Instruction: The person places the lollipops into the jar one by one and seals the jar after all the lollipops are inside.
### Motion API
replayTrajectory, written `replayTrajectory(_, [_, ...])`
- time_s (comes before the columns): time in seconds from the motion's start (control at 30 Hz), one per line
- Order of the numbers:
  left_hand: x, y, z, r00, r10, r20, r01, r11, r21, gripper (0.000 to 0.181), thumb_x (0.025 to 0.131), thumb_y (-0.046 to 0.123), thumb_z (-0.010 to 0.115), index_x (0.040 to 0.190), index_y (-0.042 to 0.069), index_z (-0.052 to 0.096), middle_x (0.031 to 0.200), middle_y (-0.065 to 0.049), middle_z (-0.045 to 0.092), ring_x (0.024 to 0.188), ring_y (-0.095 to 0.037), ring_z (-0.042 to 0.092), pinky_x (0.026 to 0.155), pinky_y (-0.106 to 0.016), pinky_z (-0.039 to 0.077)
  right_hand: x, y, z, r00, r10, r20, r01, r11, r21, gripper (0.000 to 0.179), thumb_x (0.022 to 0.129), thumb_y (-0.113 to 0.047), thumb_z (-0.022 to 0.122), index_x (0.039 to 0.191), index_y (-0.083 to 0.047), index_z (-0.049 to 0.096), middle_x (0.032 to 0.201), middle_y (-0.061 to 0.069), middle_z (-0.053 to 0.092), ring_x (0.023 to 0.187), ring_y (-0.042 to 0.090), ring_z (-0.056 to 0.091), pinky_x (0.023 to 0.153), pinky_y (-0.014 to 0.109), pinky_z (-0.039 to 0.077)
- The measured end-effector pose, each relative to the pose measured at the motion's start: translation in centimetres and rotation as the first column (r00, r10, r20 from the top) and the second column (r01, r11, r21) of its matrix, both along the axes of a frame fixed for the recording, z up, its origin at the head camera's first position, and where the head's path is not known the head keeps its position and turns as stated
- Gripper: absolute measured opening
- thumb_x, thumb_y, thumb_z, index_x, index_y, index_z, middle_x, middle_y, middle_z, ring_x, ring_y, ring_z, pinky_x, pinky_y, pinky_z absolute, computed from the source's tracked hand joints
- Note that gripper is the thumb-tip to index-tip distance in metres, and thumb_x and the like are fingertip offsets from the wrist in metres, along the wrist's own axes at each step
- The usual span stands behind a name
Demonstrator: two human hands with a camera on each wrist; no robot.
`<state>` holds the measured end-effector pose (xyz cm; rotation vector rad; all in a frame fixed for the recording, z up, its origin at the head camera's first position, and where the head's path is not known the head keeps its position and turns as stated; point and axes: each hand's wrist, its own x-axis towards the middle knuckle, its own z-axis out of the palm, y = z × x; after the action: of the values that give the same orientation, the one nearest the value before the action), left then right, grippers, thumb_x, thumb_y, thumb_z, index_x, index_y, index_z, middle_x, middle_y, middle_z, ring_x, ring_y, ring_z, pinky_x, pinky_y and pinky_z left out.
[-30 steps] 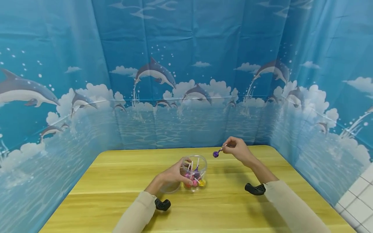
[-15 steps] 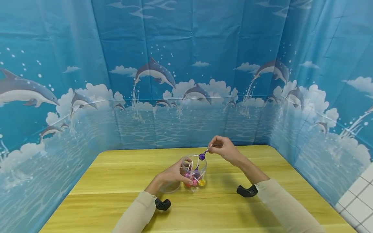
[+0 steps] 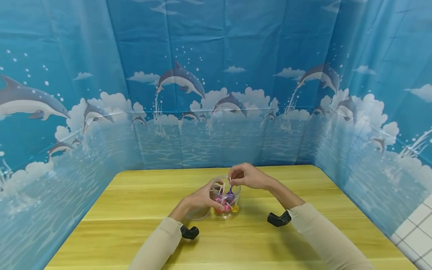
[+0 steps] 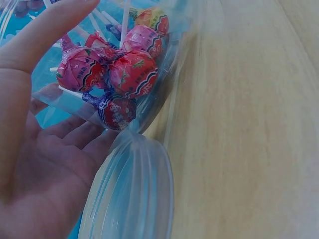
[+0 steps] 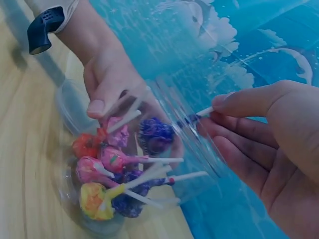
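Note:
A clear round jar (image 3: 227, 215) stands on the table with several wrapped lollipops inside, pink, red, yellow and purple. My left hand (image 3: 201, 196) grips the jar's left side, thumb in front and fingers behind it. Between the thumb and fingers of my right hand (image 3: 249, 176) is the white stick of a purple lollipop (image 5: 155, 135). Its wrapped head hangs inside the jar, above the others, while the fingertips stay right at the rim. In the right wrist view a yellow lollipop (image 5: 97, 201) lies near the jar's bottom.
A clear lid (image 4: 130, 191) lies on the yellow wood-grain table (image 3: 135, 232), just left of the jar and under the left hand. A blue dolphin-print curtain (image 3: 216, 142) hangs behind the table and along both sides.
My right hand has moved left and down, bringing the purple lollipop from beside the jar over its rim and into it. My left hand keeps its hold on the jar.

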<state>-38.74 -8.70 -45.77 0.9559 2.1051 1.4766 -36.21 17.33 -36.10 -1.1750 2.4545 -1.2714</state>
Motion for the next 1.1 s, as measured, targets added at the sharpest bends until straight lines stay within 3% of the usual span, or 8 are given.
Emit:
replayTrajectory(0.17, [-0.3,-0.1,-0.2,1.000,-0.002,0.017,0.002,1.000,0.017,0.090,0.086,0.023,0.087,0.156,0.020,0.031,0.140,-0.020,0.048,0.116,-0.026,0.059,0.094,-0.042,0.052,-0.2,-0.7,-0.2,0.999,0.017,-0.050,-0.016,1.000,0.010,0.019,0.102,-0.009,0.068,0.116,0.003,0.070,0.105,0.019,0.074,0.095,0.028,0.073,0.083,0.036,0.058])
replayTrajectory(0.33, [-0.3,0.0,0.0,1.000,0.022,-0.011,-0.022,1.000,0.003,0.093,0.084,0.025,0.089,0.156,0.020,0.031,0.146,-0.023,0.043,0.117,-0.025,0.056,0.096,-0.042,0.049,0.0,-0.2,-1.7,0.982,-0.151,-0.112,0.132,0.978,-0.159,0.032,0.102,-0.016,0.069,0.131,-0.004,0.066,0.123,0.012,0.069,0.113,0.030,0.067,0.094,0.045,0.054])
replayTrajectory(0.43, [-0.1,0.1,0.1,0.999,0.026,-0.026,-0.026,1.000,-0.002,0.091,0.084,0.026,0.089,0.155,0.021,0.032,0.144,-0.021,0.046,0.116,-0.024,0.057,0.097,-0.042,0.049,0.3,0.2,-3.3,0.981,-0.186,-0.057,0.165,0.951,-0.263,0.045,0.101,-0.020,0.070,0.143,-0.008,0.058,0.140,0.015,0.059,0.132,0.038,0.054,0.105,0.057,0.044])
replayTrajectory(0.6, [0.1,0.0,0.1,0.999,0.019,-0.028,-0.020,1.000,0.000,0.087,0.084,0.019,0.088,0.153,0.016,0.033,0.141,-0.023,0.049,0.114,-0.024,0.061,0.097,-0.041,0.050,0.5,0.3,-6.3,0.992,-0.116,0.042,0.123,0.948,-0.294,0.089,0.094,-0.031,0.078,0.165,-0.019,0.025,0.164,0.017,0.030,0.150,0.044,0.026,0.113,0.066,0.027])
replayTrajectory(0.7, [0.1,0.3,-0.1,0.999,0.014,-0.037,-0.015,1.000,-0.006,0.089,0.084,0.019,0.088,0.153,0.011,0.032,0.140,-0.023,0.049,0.114,-0.023,0.061,0.096,-0.039,0.050,0.7,0.2,-7.6,0.989,-0.063,0.135,0.105,0.938,-0.329,0.110,0.089,-0.036,0.084,0.168,-0.026,0.008,0.168,0.016,0.020,0.153,0.044,0.017,0.114,0.065,0.026])
replayTrajectory(0.8, [0.0,0.7,-0.1,0.999,0.004,-0.041,-0.004,1.000,-0.001,0.091,0.084,0.022,0.088,0.154,0.010,0.032,0.142,-0.021,0.047,0.117,-0.022,0.059,0.098,-0.038,0.050,0.8,0.0,-8.4,0.978,-0.037,0.207,0.112,0.925,-0.364,0.123,0.083,-0.038,0.089,0.167,-0.026,0.000,0.167,0.017,0.022,0.152,0.044,0.018,0.114,0.061,0.030])
replayTrajectory(1.0, [0.2,0.0,0.4,0.997,0.042,-0.066,-0.046,0.998,-0.049,0.088,0.081,0.024,0.091,0.148,0.009,0.035,0.141,-0.013,0.044,0.116,-0.024,0.057,0.097,-0.040,0.049,0.4,-1.4,-9.5,0.973,-0.064,0.220,0.142,0.920,-0.365,0.112,0.085,-0.022,0.089,0.165,-0.010,0.011,0.160,0.020,0.035,0.149,0.044,0.028,0.113,0.054,0.035])
replayTrajectory(1.1, [0.5,-0.7,1.2,0.987,0.036,-0.159,-0.060,0.987,-0.151,0.097,0.080,0.031,0.092,0.153,0.006,0.033,0.149,-0.014,0.043,0.129,-0.029,0.052,0.105,-0.045,0.045,0.3,-1.7,-10.1,0.969,-0.095,0.229,0.179,0.907,-0.381,0.097,0.086,-0.011,0.086,0.160,-0.004,0.025,0.156,0.021,0.040,0.146,0.043,0.033,0.113,0.054,0.035])
